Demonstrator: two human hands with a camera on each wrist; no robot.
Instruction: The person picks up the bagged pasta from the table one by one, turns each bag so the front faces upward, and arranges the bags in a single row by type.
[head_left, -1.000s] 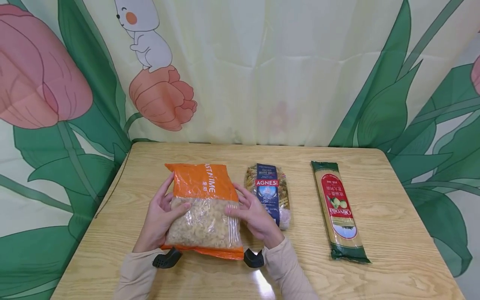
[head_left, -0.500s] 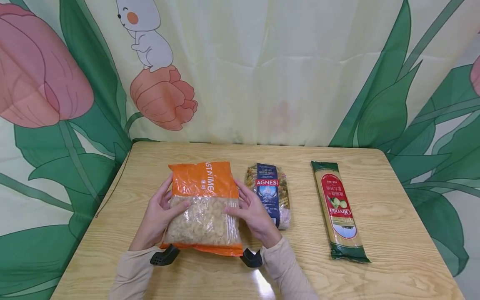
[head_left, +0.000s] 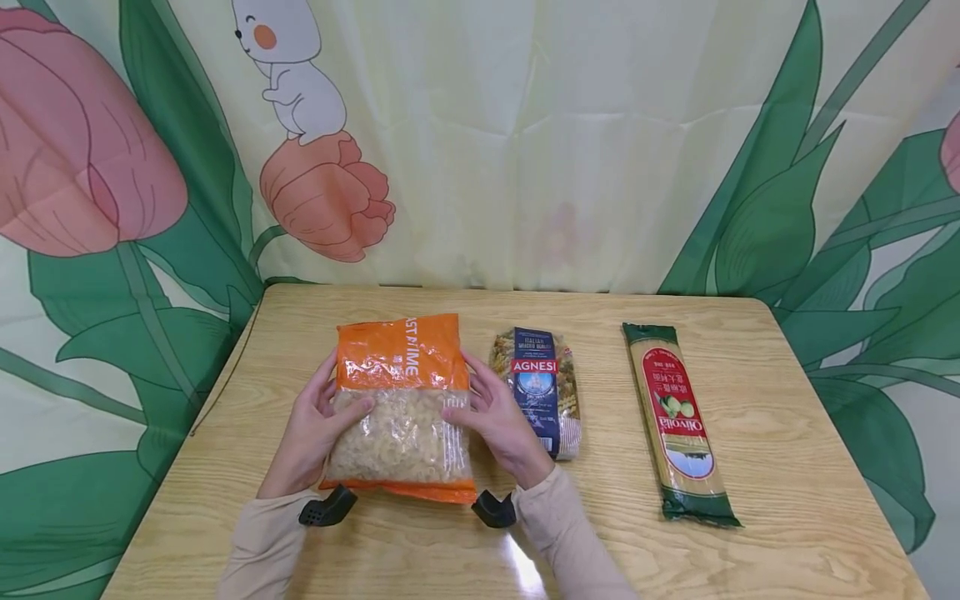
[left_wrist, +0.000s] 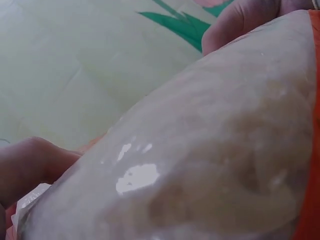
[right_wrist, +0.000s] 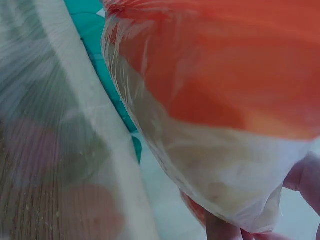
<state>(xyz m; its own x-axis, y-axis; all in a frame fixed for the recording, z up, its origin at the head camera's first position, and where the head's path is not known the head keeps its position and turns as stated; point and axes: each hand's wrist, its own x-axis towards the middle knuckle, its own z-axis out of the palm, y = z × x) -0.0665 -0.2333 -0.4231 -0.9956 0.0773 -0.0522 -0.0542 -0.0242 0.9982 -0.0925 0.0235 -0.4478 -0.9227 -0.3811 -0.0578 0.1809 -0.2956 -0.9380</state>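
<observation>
An orange-and-clear bag of short pasta [head_left: 401,433] is between my two hands at the left-middle of the head view. My left hand [head_left: 307,433] grips its left edge, thumb on the clear front and fingers around the side. On the opposite edge my right hand [head_left: 502,421] grips it the same way. Close up, the left wrist view shows the bulging clear film of the bag [left_wrist: 200,140]. In the right wrist view the bag's orange band [right_wrist: 235,65] fills the upper right. Its underside is hidden, so I cannot tell the gap to the table.
Just right of my right hand, a blue-labelled bag of spiral pasta [head_left: 535,387] lies on the wooden table [head_left: 600,542]. Farther right lies a long spaghetti packet [head_left: 678,421] with green ends, slightly slanted. Behind the table hangs a floral curtain [head_left: 585,150].
Both hands have shifted the pasta bag slightly away from me and a little left, and its tilt has changed slightly. The other two packets stay where they were.
</observation>
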